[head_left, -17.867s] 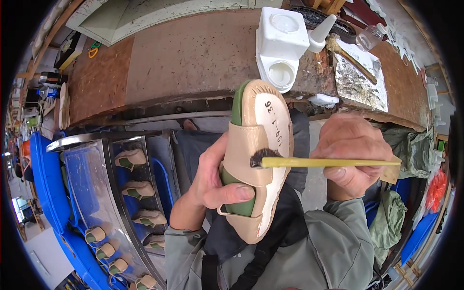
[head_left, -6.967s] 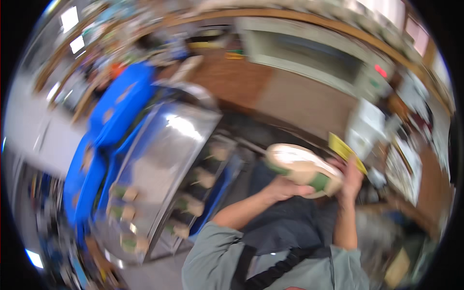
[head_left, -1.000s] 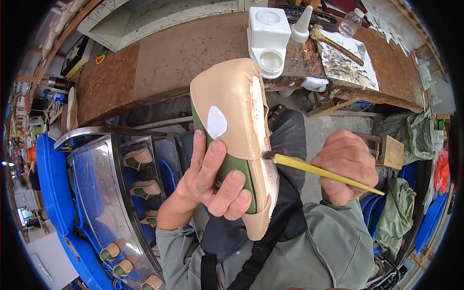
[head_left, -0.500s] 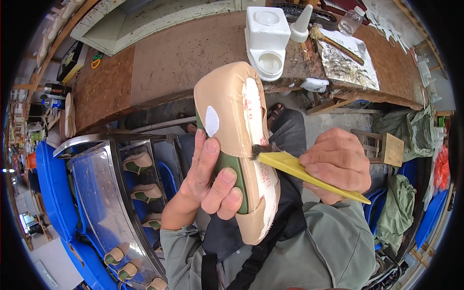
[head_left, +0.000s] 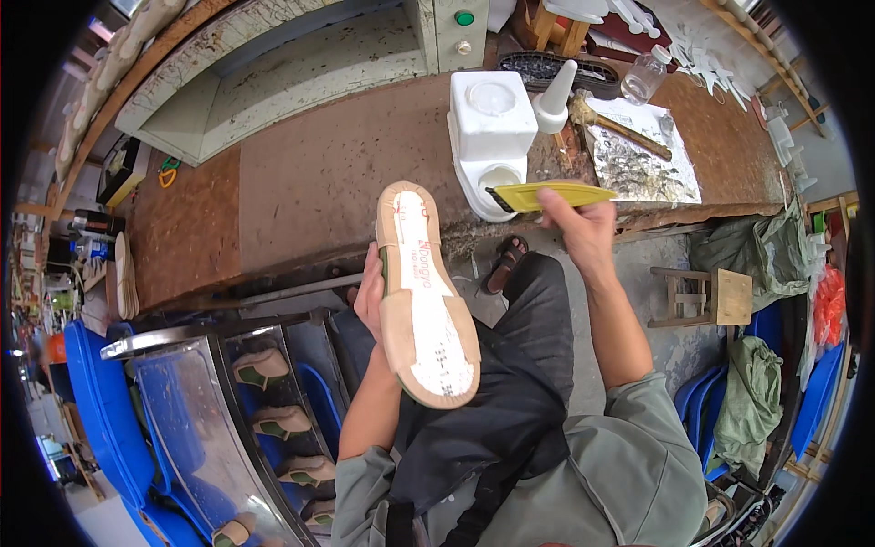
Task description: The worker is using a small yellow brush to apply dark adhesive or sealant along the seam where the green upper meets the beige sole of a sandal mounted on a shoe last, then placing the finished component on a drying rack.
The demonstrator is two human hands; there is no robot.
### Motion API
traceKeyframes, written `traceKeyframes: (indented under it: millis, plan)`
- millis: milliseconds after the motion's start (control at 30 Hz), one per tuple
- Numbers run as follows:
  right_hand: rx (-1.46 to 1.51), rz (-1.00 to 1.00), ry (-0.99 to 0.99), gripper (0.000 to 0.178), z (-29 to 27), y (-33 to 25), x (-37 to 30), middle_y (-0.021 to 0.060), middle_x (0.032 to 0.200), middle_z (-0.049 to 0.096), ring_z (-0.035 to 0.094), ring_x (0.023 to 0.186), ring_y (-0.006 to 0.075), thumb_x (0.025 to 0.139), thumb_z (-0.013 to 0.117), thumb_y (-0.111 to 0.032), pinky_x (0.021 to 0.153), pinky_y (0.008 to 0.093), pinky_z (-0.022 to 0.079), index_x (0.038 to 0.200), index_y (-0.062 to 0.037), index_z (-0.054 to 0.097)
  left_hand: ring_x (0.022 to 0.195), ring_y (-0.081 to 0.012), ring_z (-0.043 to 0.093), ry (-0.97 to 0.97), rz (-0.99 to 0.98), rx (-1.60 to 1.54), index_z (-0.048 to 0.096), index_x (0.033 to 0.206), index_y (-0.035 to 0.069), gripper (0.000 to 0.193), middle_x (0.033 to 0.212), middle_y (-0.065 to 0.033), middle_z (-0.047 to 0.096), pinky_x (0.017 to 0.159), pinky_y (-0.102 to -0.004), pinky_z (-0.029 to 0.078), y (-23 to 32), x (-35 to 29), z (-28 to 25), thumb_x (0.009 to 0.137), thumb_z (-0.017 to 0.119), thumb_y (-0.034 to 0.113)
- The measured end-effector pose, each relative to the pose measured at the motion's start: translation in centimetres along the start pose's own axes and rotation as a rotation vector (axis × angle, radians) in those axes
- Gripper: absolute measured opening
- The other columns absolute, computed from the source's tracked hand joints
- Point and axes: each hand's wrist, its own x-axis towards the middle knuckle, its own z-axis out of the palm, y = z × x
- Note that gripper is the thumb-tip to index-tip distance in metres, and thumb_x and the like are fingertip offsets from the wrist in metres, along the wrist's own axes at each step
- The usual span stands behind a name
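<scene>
My left hand (head_left: 368,299) grips the side of a beige shoe upper (head_left: 456,333) stretched on a last. Its underside faces up, showing a white insole with printing and the beige edges folded over it. My right hand (head_left: 583,232) is closed on a flat yellow-handled brush (head_left: 558,194). The brush's dark bristle end is over the front cup of a white plastic glue pot (head_left: 492,118) on the bench; whether the bristles touch anything inside cannot be made out.
The brown bench (head_left: 337,169) carries a white cone-tipped bottle (head_left: 553,100), a hammer (head_left: 629,132) on stained paper and a clear bottle (head_left: 645,75). A metal rack (head_left: 196,410) with several similar shoes stands at left. A wooden stool (head_left: 729,296) is at right.
The brush has moved from the shoe's edge up and away to the glue pot. The shoe has turned from its side to show its whole underside, and sits lower in view.
</scene>
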Motion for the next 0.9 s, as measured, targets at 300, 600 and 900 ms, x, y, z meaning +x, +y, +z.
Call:
traceKeyframes:
  millis: [300, 600, 900]
  plan:
    - [-0.544, -0.307, -0.096, 0.012, 0.4, 4.0, 3.4, 0.0095, 0.080, 0.065, 0.060, 0.066, 0.0150, 0.084, 0.065, -0.009, 0.059, 0.0269, 0.046, 0.091, -0.0004, 0.067, 0.113, -0.0232, 0.048, -0.118, -0.323, 0.290, 0.029, 0.132, 0.002, 0.106, 0.125, -0.0137, 0.045, 0.101, -0.0335, 0.037, 0.0, 1.8, 1.7, 0.047, 0.089, 0.023]
    - [0.038, 0.196, -0.078, 0.014, 0.7, 2.1, 2.3, 0.0060, 0.073, 0.063, 0.056, 0.056, 0.0102, 0.084, 0.066, -0.009, 0.049, 0.0228, 0.043, 0.085, 0.0048, 0.065, 0.117, -0.0327, 0.051, -0.125, -0.275, 0.080, 0.037, 0.134, -0.005, 0.048, 0.135, -0.0198, 0.043, 0.099, -0.0433, 0.044, -4.4, -2.0, 1.4, 0.093, 0.027, 0.017]
    - [0.117, -0.189, -0.361, 0.011, 4.4, -6.7, -2.0, 0.0118, 0.072, 0.064, 0.058, 0.057, 0.0137, 0.078, 0.068, -0.001, 0.051, 0.0257, 0.045, 0.085, 0.0065, 0.064, 0.122, -0.0434, 0.042, 0.014, 0.308, 0.181, 0.023, 0.125, 0.005, 0.048, 0.128, -0.0223, 0.039, 0.099, -0.0526, 0.042, 2.4, 4.9, 2.1, 0.090, 0.053, 0.013]
